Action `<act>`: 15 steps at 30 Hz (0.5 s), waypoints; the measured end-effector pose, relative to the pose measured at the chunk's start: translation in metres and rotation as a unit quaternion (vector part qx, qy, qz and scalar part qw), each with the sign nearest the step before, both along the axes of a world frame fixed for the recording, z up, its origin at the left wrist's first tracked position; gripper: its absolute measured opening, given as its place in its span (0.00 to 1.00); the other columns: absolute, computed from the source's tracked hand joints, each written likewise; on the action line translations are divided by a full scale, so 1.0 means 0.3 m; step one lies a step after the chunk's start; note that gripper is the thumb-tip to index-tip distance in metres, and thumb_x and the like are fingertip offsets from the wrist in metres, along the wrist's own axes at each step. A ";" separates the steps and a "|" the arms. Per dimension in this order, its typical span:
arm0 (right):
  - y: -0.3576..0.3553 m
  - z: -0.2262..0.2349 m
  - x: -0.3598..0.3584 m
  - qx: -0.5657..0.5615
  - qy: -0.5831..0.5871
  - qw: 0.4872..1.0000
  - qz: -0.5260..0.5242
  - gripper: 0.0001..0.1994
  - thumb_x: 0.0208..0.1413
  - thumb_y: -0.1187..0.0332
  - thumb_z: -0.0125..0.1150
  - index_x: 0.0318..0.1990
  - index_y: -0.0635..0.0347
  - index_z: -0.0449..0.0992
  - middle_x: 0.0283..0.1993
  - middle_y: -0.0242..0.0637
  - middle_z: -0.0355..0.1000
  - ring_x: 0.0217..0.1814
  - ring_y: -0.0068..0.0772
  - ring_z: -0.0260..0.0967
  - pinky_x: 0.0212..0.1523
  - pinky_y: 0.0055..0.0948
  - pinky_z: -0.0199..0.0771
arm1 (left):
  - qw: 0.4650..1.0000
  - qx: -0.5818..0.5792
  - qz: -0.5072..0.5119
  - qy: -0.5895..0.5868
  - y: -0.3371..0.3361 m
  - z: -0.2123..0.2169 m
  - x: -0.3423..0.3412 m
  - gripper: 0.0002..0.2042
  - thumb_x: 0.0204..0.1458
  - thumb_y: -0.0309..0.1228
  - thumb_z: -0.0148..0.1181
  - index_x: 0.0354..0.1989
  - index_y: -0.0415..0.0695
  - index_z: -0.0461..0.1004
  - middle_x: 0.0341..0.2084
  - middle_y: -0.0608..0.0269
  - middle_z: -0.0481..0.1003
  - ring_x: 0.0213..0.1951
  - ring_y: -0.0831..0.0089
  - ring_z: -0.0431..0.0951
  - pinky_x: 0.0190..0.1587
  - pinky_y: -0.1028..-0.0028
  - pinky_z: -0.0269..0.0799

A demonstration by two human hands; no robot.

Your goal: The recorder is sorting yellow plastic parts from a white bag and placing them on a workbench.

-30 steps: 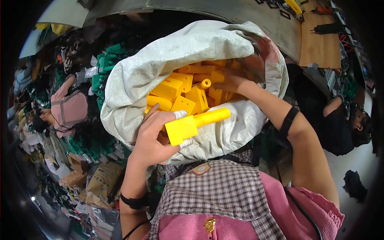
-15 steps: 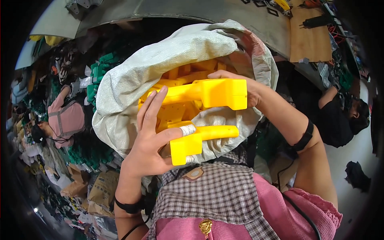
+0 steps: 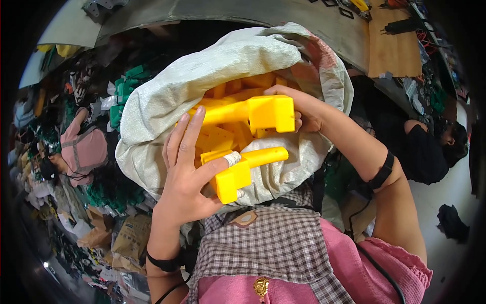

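Before me a white woven sack (image 3: 212,61) stands with its mouth rolled back, and several yellow plastic parts (image 3: 220,139) lie inside. Across the opening is an upper yellow plastic housing (image 3: 271,112), block-ended with a long handle. My right hand (image 3: 306,114) is closed at its block end; part of the fingers is hidden behind it. My left hand (image 3: 185,175), with white tape on the thumb, grips a lower yellow plastic housing (image 3: 235,180) of like shape. Its raised fingers reach to the upper housing's handle end.
A metal-topped table (image 3: 217,11) with a wooden board (image 3: 395,45) runs along the far side. Green plastic parts (image 3: 126,91) are heaped left of the sack. People sit at left (image 3: 83,149) and right (image 3: 430,147). Brown paper bags (image 3: 130,238) lie at lower left.
Both yellow housings have shifted a little to the left, with the lower one turned slightly. More of my right hand's curled fingers now shows beside the upper housing.
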State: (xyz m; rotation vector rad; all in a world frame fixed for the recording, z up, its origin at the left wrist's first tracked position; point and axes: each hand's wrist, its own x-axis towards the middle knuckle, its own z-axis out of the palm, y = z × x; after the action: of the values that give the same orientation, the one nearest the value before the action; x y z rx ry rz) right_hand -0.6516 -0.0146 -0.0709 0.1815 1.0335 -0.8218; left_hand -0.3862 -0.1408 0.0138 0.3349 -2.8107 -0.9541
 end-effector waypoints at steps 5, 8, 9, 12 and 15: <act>-0.038 0.068 0.058 0.035 0.115 0.991 0.055 0.23 0.62 0.47 0.50 0.34 0.59 0.79 0.15 0.23 0.70 0.07 0.12 0.56 0.08 0.11 0.56 | 1.000 0.007 -0.010 -0.005 -0.001 0.012 -0.023 0.20 0.34 0.37 0.73 0.40 0.48 0.79 0.68 0.44 0.57 0.69 0.44 0.53 0.66 0.52 0.49; -0.049 0.108 0.079 0.003 0.104 0.980 0.171 0.26 0.60 0.40 0.46 0.37 0.56 0.76 0.21 0.28 0.71 0.12 0.16 0.57 0.16 0.16 0.60 | 0.995 0.020 -0.037 -0.093 -0.005 -0.004 -0.020 0.22 0.34 0.36 0.72 0.42 0.47 0.78 0.63 0.50 0.63 0.62 0.50 0.64 0.62 0.53 0.56; -0.059 0.071 0.099 -0.026 0.127 0.986 0.102 0.25 0.61 0.45 0.49 0.45 0.60 0.75 0.30 0.32 0.74 0.21 0.21 0.68 0.27 0.19 0.71 | 0.997 0.006 -0.029 -0.067 -0.005 -0.008 -0.017 0.24 0.33 0.35 0.72 0.44 0.48 0.76 0.59 0.54 0.67 0.56 0.54 0.69 0.58 0.55 0.62; -0.017 0.111 0.072 -0.237 0.404 0.883 0.017 0.22 0.60 0.57 0.59 0.55 0.63 0.70 0.43 0.37 0.75 0.42 0.29 0.75 0.45 0.25 0.76 | 0.998 0.004 -0.008 -0.057 0.003 0.006 -0.017 0.23 0.30 0.34 0.73 0.40 0.45 0.77 0.56 0.46 0.69 0.53 0.49 0.72 0.56 0.56 0.65; 0.007 0.200 0.039 -0.432 0.387 0.809 0.093 0.31 0.51 0.68 0.69 0.62 0.62 0.65 0.54 0.39 0.72 0.58 0.36 0.70 0.60 0.33 0.69 | 0.998 -0.021 -0.003 -0.058 0.010 0.002 0.002 0.23 0.31 0.34 0.73 0.40 0.45 0.77 0.56 0.48 0.70 0.53 0.49 0.72 0.55 0.57 0.65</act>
State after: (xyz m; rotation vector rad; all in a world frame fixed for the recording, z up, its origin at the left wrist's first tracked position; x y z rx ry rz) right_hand -0.6398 -0.0124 -0.0110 -1.1093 1.2824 -1.1386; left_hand -0.3855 -0.1380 0.0144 0.3901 -2.9334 -0.9027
